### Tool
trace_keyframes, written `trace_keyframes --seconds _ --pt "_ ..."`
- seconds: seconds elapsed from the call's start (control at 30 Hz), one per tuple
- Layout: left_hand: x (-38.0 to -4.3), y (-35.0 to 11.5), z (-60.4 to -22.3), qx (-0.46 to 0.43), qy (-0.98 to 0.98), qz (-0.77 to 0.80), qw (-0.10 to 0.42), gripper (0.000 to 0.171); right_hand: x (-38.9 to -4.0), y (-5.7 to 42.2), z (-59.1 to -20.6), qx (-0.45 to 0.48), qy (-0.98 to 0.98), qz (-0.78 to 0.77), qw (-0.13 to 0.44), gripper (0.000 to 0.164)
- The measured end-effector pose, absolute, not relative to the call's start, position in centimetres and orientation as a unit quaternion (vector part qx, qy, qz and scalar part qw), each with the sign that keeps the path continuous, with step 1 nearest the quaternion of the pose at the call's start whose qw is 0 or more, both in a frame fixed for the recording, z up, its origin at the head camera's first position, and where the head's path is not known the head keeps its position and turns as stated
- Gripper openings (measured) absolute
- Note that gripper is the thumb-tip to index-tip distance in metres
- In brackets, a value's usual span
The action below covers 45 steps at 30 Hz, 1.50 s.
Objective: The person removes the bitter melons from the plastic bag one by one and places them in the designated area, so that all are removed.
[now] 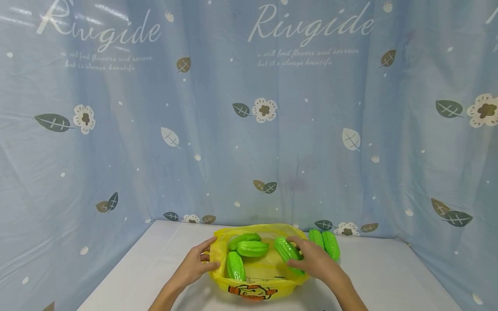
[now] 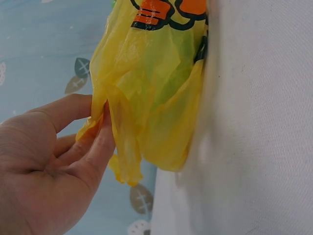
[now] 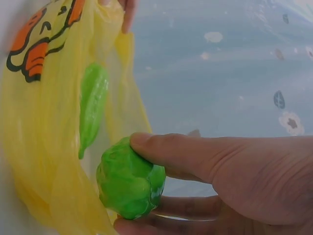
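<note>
A yellow plastic bag point(image 1: 288, 290) with an orange and black cartoon print sits on the table, its mouth wide open. Three green bitter melons lie inside: one at the front left point(image 1: 235, 267), one across the middle point(image 1: 253, 249) and another behind it point(image 1: 244, 238). My left hand point(image 1: 193, 264) holds the bag's left side, thumb and fingers pinching the thin plastic point(image 2: 122, 122). Over the bag's right side, my right hand point(image 1: 317, 261) grips a further bitter melon point(image 3: 128, 181) between thumb and fingers, its far end tilted toward the bag's interior.
Two more bitter melons point(image 1: 331, 245) lie side by side on the white table point(image 1: 373, 276), just behind my right hand. A blue curtain point(image 1: 303, 164) with leaf and flower prints stands round the table's back and sides.
</note>
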<state>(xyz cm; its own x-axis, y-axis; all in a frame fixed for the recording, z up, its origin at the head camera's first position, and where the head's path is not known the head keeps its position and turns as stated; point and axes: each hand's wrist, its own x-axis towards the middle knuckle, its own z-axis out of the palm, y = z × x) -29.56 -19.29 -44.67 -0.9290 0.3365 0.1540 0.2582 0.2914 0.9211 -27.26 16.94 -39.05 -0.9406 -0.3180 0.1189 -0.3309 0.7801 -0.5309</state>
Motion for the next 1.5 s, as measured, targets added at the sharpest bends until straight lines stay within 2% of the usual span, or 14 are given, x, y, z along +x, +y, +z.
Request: trace_keyframes --seconds 0.63,1.5 --pt "-29.4 -19.2 -44.7 0.181 0.801 0.57 0.037 0.082 -26.9 20.1 -38.5 0.117 -0.946 0.302 0.028 0.067" --pt "-29.5 -19.3 -44.8 0.179 0.808 0.561 0.033 0.082 -27.4 24.6 -38.1 0.09 -0.949 0.299 0.036 0.069"
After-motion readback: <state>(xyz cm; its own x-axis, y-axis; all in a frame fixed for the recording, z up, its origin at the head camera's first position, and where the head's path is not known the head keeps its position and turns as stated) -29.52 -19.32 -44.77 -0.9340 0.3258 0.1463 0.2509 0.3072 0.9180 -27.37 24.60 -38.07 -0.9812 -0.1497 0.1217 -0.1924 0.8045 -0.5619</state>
